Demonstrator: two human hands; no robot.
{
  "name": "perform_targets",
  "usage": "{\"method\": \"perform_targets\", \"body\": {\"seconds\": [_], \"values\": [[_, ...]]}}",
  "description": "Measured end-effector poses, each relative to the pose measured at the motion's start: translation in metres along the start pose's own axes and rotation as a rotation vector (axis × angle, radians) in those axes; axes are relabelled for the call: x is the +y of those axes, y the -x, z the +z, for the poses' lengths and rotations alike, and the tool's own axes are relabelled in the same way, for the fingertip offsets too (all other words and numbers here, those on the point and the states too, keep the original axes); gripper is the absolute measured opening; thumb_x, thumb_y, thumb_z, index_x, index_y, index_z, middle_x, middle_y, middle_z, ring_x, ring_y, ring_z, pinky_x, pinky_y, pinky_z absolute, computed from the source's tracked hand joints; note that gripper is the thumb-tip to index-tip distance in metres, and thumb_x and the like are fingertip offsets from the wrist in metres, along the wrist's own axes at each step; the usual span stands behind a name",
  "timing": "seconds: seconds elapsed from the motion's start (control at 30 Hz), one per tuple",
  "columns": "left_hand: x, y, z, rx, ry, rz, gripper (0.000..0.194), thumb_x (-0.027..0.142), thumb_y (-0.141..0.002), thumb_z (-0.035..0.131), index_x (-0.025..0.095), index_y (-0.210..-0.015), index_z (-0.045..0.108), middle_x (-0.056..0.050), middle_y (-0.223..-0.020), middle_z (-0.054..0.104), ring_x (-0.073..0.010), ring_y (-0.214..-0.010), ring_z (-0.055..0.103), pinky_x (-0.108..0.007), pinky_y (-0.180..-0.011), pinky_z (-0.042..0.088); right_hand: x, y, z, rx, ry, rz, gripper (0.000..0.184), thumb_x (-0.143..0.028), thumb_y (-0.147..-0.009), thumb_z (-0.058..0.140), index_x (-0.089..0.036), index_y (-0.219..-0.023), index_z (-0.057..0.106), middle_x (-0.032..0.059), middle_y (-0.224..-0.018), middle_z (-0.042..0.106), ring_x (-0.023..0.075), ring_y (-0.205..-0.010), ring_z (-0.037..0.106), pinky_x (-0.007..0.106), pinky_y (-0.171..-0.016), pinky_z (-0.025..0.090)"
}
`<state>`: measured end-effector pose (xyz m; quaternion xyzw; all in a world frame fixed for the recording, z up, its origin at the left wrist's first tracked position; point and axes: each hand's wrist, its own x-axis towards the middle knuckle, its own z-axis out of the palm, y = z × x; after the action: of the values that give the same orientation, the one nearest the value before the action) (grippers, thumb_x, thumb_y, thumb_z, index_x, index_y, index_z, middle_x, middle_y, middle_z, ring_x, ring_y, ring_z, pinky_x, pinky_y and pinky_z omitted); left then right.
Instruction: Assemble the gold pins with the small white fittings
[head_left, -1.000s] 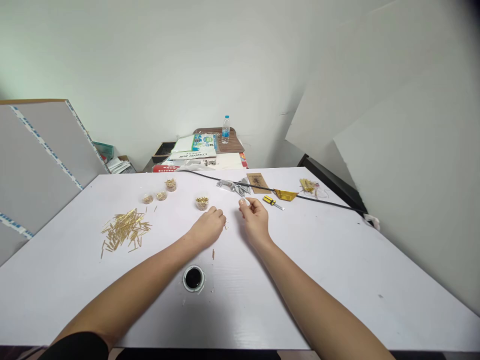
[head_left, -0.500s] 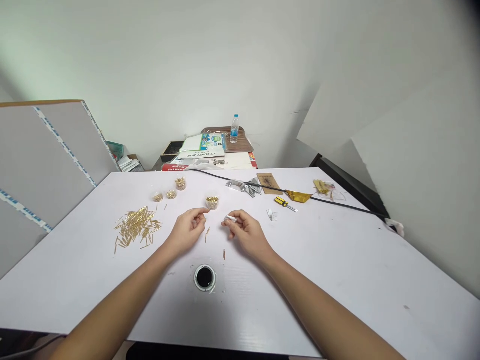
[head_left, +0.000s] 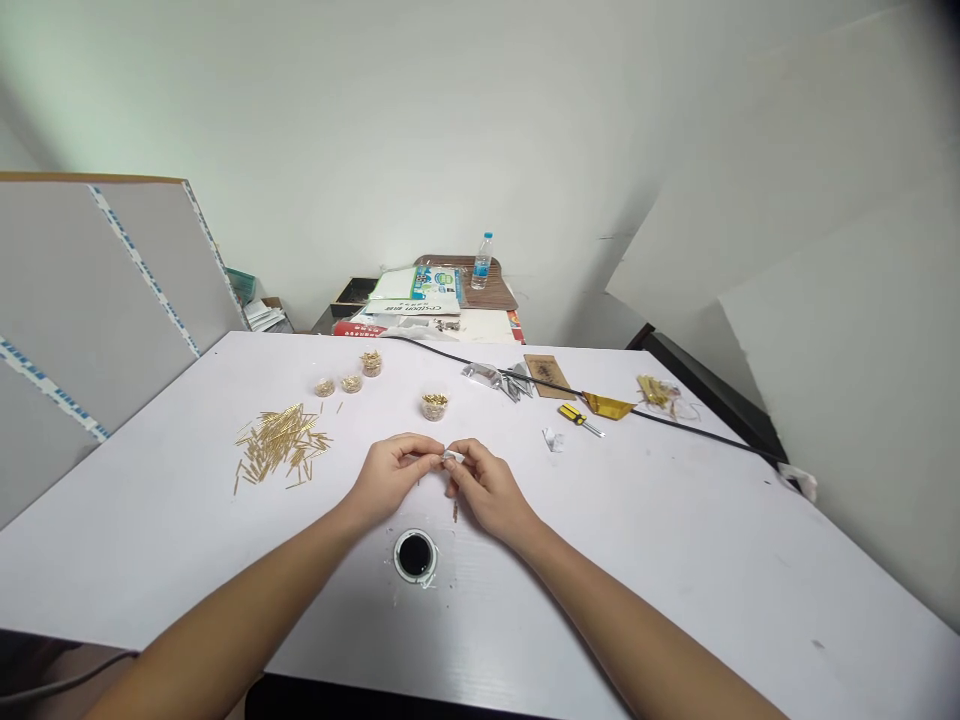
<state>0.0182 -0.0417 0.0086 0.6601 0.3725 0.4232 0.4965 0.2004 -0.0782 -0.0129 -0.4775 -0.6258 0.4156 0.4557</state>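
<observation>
Above the middle of the table my left hand and my right hand meet at the fingertips. Between them is a small whitish piece, perhaps folded paper, pinched by my right fingers. My left thumb and forefinger are closed against its near end; whether they hold anything else is hidden. Just beyond stands a clear cup of small gold parts. Below my hands a thin brownish pin lies on the table. Nearer me sits a round white pot of black liquid.
A heap of gold pins lies to the left, with small tubs behind it. A yellow screwdriver, crumpled paper and a black cable lie to the right. A water bottle stands beyond the table.
My hands, apart before, have come together, with my left fingers reaching the whitish piece in my right hand. The view has shifted slightly.
</observation>
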Motion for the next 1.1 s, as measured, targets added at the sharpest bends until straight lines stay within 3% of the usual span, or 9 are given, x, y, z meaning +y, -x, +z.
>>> {"method": "perform_targets", "body": {"seconds": [0.3, 0.6, 0.7, 0.77, 0.93, 1.1], "values": [[-0.004, -0.002, 0.000, 0.016, -0.062, 0.017, 0.021, 0.034, -0.083, 0.071, 0.016, -0.092, 0.076, -0.009, -0.099, 0.076, -0.0218, -0.094, 0.072, -0.035, -0.086, 0.059, -0.002, 0.000, 0.001, 0.025, -0.019, 0.010, 0.032, -0.052, -0.095, 0.056, -0.022, -0.103, 0.062, -0.0009, -0.063, 0.064, 0.0169, -0.057, 0.058, 0.027, -0.054, 0.045], [-0.005, -0.003, -0.002, -0.024, -0.100, 0.025, 0.018, 0.034, -0.080, 0.077, 0.017, -0.087, 0.078, -0.009, -0.098, 0.076, -0.0226, -0.095, 0.070, -0.034, -0.088, 0.056, -0.006, 0.000, -0.001, 0.062, 0.070, -0.049, 0.021, -0.041, -0.091, 0.059, -0.022, -0.095, 0.068, -0.0007, -0.066, 0.065, 0.0169, -0.059, 0.056, 0.029, -0.060, 0.042], [-0.002, -0.002, -0.001, -0.028, -0.209, 0.027, 0.021, 0.033, -0.080, 0.077, 0.018, -0.095, 0.077, -0.007, -0.096, 0.075, -0.0207, -0.087, 0.069, -0.034, -0.082, 0.055, -0.008, -0.001, -0.003, 0.122, 0.062, -0.054, 0.018, -0.039, -0.087, 0.062, -0.022, -0.087, 0.067, 0.0003, -0.072, 0.067, 0.0164, -0.061, 0.056, 0.029, -0.061, 0.041], [0.003, 0.001, -0.001, -0.080, -0.373, 0.096, 0.023, 0.030, -0.082, 0.075, 0.020, -0.103, 0.076, -0.006, -0.099, 0.074, -0.0196, -0.087, 0.066, -0.033, -0.081, 0.054, -0.007, -0.003, -0.007, 0.197, 0.007, -0.041, 0.020, -0.042, -0.086, 0.063, -0.022, -0.086, 0.064, 0.0004, -0.071, 0.066, 0.0166, -0.061, 0.056, 0.029, -0.060, 0.042], [0.011, 0.009, 0.005, -0.425, -0.715, 0.400, 0.020, 0.024, -0.092, 0.067, 0.023, -0.111, 0.075, -0.005, -0.114, 0.072, -0.0228, -0.109, 0.057, -0.039, -0.099, 0.045, -0.001, -0.012, -0.023, 0.435, -0.125, -0.003, 0.031, -0.051, -0.084, 0.065, -0.022, -0.090, 0.057, -0.0015, -0.063, 0.061, 0.0154, -0.055, 0.054, 0.029, -0.055, 0.043], [0.004, 0.011, 0.011, -0.483, -0.865, 0.424, 0.015, 0.026, -0.095, 0.064, 0.022, -0.096, 0.078, -0.004, -0.105, 0.075, -0.0225, -0.097, 0.057, -0.036, -0.088, 0.045, 0.002, -0.018, -0.030, 0.535, -0.177, -0.031, 0.030, -0.050, -0.084, 0.066, -0.022, -0.089, 0.056, -0.0024, -0.063, 0.061, 0.0140, -0.052, 0.055, 0.027, -0.052, 0.046]]}}
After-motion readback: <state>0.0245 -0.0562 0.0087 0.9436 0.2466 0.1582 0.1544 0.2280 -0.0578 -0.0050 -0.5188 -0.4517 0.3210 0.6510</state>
